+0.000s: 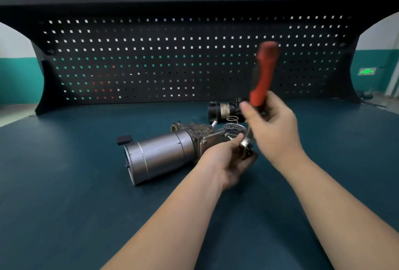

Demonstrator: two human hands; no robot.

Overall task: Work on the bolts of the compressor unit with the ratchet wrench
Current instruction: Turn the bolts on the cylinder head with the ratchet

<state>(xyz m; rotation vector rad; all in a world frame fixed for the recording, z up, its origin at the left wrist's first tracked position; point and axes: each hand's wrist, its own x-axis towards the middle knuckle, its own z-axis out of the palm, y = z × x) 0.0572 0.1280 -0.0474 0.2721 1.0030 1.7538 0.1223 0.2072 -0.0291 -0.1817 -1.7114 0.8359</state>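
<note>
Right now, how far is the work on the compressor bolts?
Already done, it seems: a spring and a black cylinder part lie loose behind the compressor unit.

In hand: the right hand grips the ratchet wrench, handle up and its head down at the unit's near end, where the left hand steadies it.

Left: unclear; the bolts there are blurred and cannot be counted.

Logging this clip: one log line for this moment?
right hand: grips ratchet wrench | left hand: steadies compressor unit | wrench head at bolt, blurred
</note>
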